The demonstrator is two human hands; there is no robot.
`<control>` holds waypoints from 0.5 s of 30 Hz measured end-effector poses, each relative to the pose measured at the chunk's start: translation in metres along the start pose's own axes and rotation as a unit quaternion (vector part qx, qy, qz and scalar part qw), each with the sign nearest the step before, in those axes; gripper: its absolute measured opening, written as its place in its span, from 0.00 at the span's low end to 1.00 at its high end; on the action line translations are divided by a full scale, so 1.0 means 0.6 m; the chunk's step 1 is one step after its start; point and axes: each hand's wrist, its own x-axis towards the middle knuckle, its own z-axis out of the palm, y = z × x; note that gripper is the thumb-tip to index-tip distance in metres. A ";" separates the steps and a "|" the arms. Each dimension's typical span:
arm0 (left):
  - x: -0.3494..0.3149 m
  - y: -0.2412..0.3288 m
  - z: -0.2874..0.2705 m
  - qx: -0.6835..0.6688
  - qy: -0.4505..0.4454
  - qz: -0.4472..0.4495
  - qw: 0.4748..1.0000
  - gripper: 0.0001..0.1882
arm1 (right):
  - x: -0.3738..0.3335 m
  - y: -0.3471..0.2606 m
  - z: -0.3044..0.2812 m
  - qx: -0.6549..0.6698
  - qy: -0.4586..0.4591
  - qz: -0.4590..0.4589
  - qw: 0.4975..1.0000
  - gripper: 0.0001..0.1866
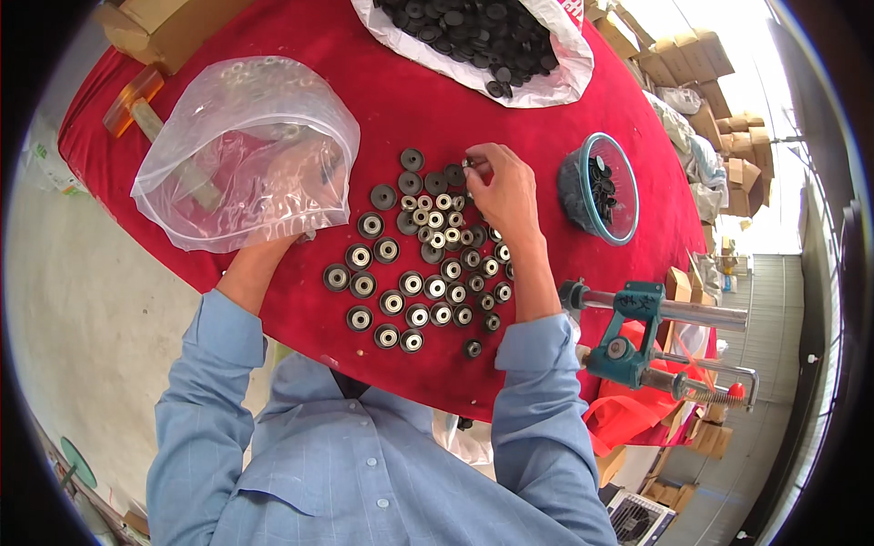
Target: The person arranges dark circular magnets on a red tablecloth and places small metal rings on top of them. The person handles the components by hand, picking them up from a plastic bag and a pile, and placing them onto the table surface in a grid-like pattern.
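Note:
My right hand [501, 191] is over the far side of a spread of parts, thumb and fingers pinching a small shiny metal bearing [469, 163]. Beneath and beside it lie several loose silver bearings [437, 219] and plain black discs [383, 197]. Nearer to me are several black wheels [391, 301] with bearings seated in their centres. My left hand [305, 177] is inside a clear plastic bag [241, 100], seen only through the film; its fingers are too blurred to make out. More small ring-shaped parts show faintly at the bag's far end.
A red cloth [300, 296] covers the table. An orange-headed hammer [134, 100] lies partly behind the bag. At the far side sits a white sack [578, 68] of black discs. To the right stand a teal-rimmed basket [628, 205] and a green hand press [628, 337].

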 end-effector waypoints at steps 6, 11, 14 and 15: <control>-0.001 -0.008 0.018 -0.163 0.039 -0.032 0.985 0.11 | -0.021 0.012 0.023 -0.036 0.034 -0.081 0.995 0.06; 0.006 0.020 -0.012 -0.132 0.075 0.005 0.988 0.09 | -0.033 0.021 0.033 -0.103 0.063 -0.163 0.979 0.10; 0.006 0.022 -0.020 -0.092 0.083 0.000 0.992 0.07 | -0.045 0.008 0.031 -0.180 0.060 -0.194 0.962 0.16; 0.005 0.024 -0.022 -0.097 0.081 -0.008 0.992 0.07 | -0.049 0.002 0.031 -0.208 0.057 -0.201 0.955 0.18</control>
